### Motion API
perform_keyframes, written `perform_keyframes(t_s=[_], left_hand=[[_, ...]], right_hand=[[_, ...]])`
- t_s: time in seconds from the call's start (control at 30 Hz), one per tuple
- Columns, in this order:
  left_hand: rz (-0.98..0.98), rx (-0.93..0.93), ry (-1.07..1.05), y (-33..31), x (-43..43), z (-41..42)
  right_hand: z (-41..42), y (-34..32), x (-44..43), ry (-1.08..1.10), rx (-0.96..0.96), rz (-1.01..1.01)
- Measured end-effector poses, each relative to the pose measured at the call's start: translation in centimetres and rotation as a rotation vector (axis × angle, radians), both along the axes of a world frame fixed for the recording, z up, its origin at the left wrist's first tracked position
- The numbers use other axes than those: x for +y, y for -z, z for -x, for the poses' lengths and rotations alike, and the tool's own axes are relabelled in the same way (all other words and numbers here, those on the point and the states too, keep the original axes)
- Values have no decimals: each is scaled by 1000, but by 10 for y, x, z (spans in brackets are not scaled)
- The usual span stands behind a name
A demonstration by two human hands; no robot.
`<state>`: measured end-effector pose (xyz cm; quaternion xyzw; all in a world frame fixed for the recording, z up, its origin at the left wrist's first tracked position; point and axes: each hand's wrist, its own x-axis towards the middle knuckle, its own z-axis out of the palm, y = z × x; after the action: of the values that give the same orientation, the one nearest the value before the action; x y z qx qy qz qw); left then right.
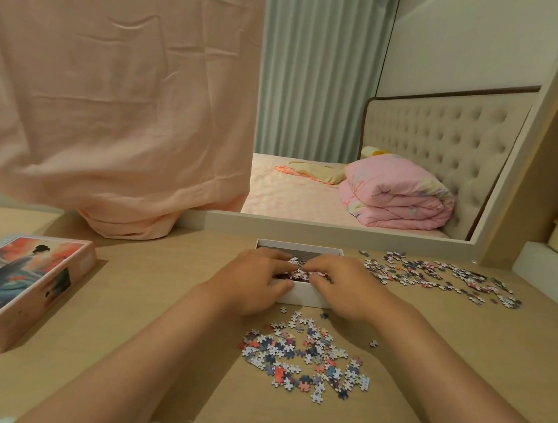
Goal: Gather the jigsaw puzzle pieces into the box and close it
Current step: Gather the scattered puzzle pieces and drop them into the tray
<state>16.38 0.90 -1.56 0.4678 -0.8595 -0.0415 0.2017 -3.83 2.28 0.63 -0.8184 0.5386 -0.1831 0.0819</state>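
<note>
Centrally placed box: open white tray on the bench, toward the far edge, partly covered by both hands.
Left hand: lies over the left half of the box, knuckles up, fingers bent down onto the pieces inside, thumb by the near wall. Whether it pinches any piece cannot be told.
Right hand: lies over the right half in the same way, fingers curled onto the pieces, fingertips close to those of the other hand. Its grip cannot be told either.
Boxed pieces: small dark and white heap showing between the two sets of fingers.
Near heap: loose white, blue-grey and coral pieces on the bench just in front of the box, between the forearms.
Far scatter: thin spread of pieces to the right of the box, near the back edge.
Lid: pink, picture side up, at the left of the bench, well apart from the box.
Cloth: peach fabric hanging across the left of the mirror, its lower fold resting on the bench.
Quilt: pink, folded, on the bed seen in the mirror.
</note>
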Motion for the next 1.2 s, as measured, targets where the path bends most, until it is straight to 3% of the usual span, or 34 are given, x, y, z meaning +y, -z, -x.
perform_keyframes(t_s=[0.1, 0.2, 0.3, 0.43, 0.5, 0.83, 0.93, 1.07, 1.13, 1.2], left_hand=[[144, 51, 29, -7, 16, -3], [199, 46, 65, -12, 40, -3], [37, -57, 82, -3, 53, -2], [-176, -253, 111, 13, 57, 2], [-165, -296, 114, 18, 58, 5], [-174, 13, 120, 13, 52, 0], [-271, -72, 12, 2, 54, -16], [-410, -308, -75, -3, 61, -25], [-372, -322, -49, 0, 63, -19], [-337, -278, -21, 4, 63, -13]], right_hand=[[5, -13, 18, -13, -108, 96], [14, -22, 40, -41, -112, -85], [22, -21, 56, -53, 76, -369], [27, -18, 65, 42, 324, -536], [27, -15, 65, 78, 341, -547], [8, 6, 50, 7, 50, -346], [17, 0, 52, 31, -32, -340], [16, -4, 60, 24, 143, -414], [7, 0, 62, 25, 287, -411], [-2, 6, 61, 42, 312, -387]])
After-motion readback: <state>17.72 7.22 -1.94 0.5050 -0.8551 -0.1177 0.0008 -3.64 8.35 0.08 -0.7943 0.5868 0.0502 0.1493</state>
